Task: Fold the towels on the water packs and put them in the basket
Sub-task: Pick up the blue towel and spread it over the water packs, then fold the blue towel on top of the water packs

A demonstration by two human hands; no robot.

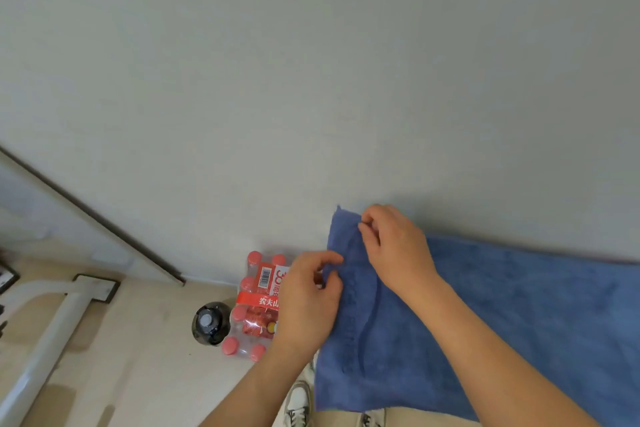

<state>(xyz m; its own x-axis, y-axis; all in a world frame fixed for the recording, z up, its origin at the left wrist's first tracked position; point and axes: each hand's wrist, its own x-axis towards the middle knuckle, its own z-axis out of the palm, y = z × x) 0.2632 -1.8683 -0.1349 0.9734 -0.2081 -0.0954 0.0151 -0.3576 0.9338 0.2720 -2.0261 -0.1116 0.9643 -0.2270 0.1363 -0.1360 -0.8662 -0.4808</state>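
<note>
A large blue towel (pixel 502 315) lies spread out at the right, against the white wall. My right hand (pixel 394 246) pinches the towel's left edge near its far corner. My left hand (pixel 308 302) pinches the same edge a little nearer to me. A shrink-wrapped water pack (pixel 254 308) with pink caps and a red label stands on the floor just left of my left hand, partly hidden by it. No basket is in view.
A dark round bottle (pixel 209 322) stands on the beige floor left of the water pack. White metal tubing (pixel 52 333) runs along the lower left. My shoes (pixel 299 402) show at the bottom, below the towel's edge.
</note>
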